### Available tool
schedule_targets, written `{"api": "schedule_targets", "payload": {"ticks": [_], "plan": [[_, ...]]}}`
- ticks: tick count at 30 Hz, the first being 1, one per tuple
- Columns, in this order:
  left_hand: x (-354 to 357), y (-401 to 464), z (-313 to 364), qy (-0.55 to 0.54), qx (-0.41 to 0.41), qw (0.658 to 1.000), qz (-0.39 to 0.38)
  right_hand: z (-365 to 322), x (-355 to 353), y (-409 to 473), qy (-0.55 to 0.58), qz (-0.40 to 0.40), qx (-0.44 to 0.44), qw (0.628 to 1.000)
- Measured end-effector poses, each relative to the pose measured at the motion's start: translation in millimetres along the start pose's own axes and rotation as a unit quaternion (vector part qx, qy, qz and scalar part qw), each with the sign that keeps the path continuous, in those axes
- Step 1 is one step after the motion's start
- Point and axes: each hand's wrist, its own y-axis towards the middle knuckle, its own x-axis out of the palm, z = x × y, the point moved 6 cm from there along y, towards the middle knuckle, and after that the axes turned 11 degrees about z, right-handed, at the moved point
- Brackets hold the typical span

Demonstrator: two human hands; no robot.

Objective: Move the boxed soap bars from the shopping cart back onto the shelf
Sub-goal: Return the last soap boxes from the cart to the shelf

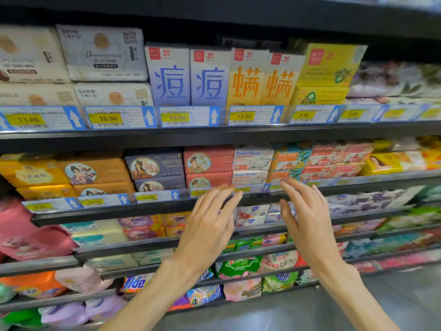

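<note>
1. Both hands are up in front of the shelves, empty. Left hand (210,223) has fingers straight, loosely spread, holding nothing. Right hand (307,220) likewise: fingers extended, thumb apart, nothing grasped.
2. Fingertips of both reach to about the front rail (152,209) of the middle shelf, near its yellow price tags. Can't tell if they touch it; slight blur.
3. Just above and between the fingertips sit the boxed soap bars: two white "Goat Soap" boxes (251,160), stacked, blue lettering. To their right, orange-and-teal "Goat Soap" boxes (288,158), then red-pink ones (334,161), writing too blurred.
4. Left of the white stack: coral boxes (207,158) w/ a round portrait of a lady, then dark navy boxes (155,166) w/ the same kind of portrait, then tan-orange ones (93,170). Tags under these read "12.00".
5. Top shelf: two blue-white cartons (188,77) marked "35" w/ big character 痘, two yellow cartons (265,80) marked "35" w/ 螨. Price tags (176,117) below read 13.80, 10.90, 13.90, 13.90, 9.90, each w/ a white up-arrow on blue.
6. Lower shelves: purple-yellow "OMO" bars (143,223), an orange "Tide" pack (134,283), green and pink bagged goods.
7. Shopping cart isn't visible from this angle.
</note>
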Motion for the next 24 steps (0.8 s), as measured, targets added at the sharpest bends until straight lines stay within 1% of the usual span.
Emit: {"api": "schedule_targets", "payload": {"ticks": [3,6,10,15,18,24], "plan": [[24,6,21,0.022,-0.007,0.999,-0.033,21,8,-1,-0.009,-0.012,-0.004,1.000],[44,18,35,0.069,-0.053,0.995,-0.044,42,11,6,-0.013,-0.023,-0.035,0.999],[59,41,49,0.123,-0.109,0.986,-0.022,59,17,22,-0.041,-0.038,-0.090,0.994],[62,63,62,0.156,-0.149,0.976,0.023,54,14,37,-0.045,-0.006,-0.129,0.991],[66,66,63,0.162,-0.161,0.973,0.021,49,15,41,-0.049,-0.005,-0.134,0.990],[76,68,58,0.163,-0.158,0.974,0.017,47,30,39,-0.062,0.002,-0.135,0.989]]}}
